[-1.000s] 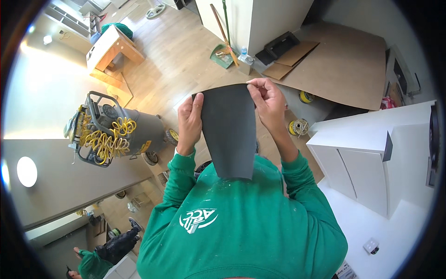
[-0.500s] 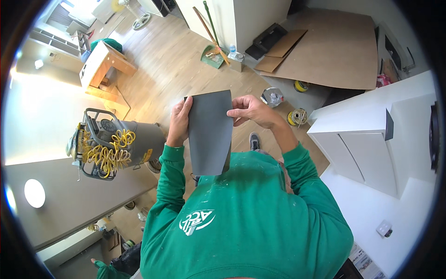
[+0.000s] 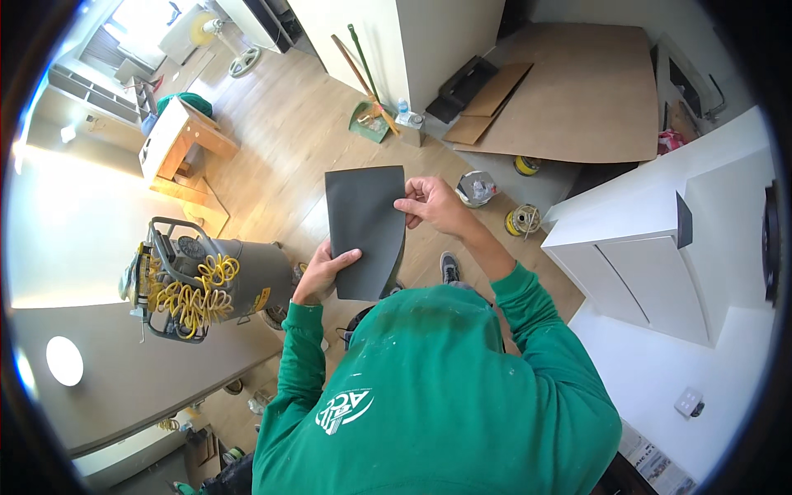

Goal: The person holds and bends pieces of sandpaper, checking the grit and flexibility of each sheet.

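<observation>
A dark grey sandpaper sheet (image 3: 363, 223) is held up in front of my chest, its lower right edge curling back. My left hand (image 3: 326, 275) grips its left side low down, thumb across the front face and the other fingers behind. At the upper right edge, my right hand (image 3: 435, 205) pinches the sheet between thumb and fingers. Both forearms are in green sleeves. Whatever lies behind the sheet is hidden.
A grey vacuum-like machine (image 3: 256, 266) with a coiled yellow hose (image 3: 194, 297) stands at left. White cabinets (image 3: 635, 276) are on the right. Beyond are a bucket (image 3: 474, 190), wire spools (image 3: 521, 220), a dustpan (image 3: 369, 124), brown boards (image 3: 577, 91) and a wooden bench (image 3: 177, 144).
My left hand has slid from the sheet's upper left corner down to its lower left side. My right hand still pinches the upper right edge.
</observation>
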`<state>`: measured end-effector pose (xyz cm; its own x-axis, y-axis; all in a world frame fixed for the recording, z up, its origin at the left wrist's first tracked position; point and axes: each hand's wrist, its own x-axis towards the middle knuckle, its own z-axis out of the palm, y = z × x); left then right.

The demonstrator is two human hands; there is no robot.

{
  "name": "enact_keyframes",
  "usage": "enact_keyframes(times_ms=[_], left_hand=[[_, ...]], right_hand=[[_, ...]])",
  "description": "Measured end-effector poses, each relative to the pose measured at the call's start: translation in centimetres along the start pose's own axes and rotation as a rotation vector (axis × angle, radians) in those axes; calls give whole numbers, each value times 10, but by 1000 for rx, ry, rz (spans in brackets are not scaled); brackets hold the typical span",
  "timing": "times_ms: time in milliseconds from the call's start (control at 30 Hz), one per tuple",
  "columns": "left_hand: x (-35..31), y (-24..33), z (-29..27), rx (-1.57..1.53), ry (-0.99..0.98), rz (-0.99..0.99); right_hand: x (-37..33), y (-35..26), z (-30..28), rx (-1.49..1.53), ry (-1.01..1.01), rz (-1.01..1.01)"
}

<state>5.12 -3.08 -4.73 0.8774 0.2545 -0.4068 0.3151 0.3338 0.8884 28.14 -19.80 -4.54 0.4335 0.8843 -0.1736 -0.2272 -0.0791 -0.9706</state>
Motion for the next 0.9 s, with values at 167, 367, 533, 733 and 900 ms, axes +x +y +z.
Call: enact_keyframes(times_ms=[167, 367, 533, 733, 900], left_hand=[[2, 5, 4, 56, 88, 112], [1, -3, 8, 39, 163, 188], [7, -1, 9, 78, 145, 191], [11, -7, 10, 30, 105, 167], [13, -7, 10, -22, 86, 138]], right_hand=[[2, 6, 7, 47, 53, -25], [-9, 4, 11, 117, -22, -36], [-17, 7, 9, 185, -72, 114], [-20, 20, 3, 168, -83, 109], [-21, 17, 2, 127, -57, 85]])
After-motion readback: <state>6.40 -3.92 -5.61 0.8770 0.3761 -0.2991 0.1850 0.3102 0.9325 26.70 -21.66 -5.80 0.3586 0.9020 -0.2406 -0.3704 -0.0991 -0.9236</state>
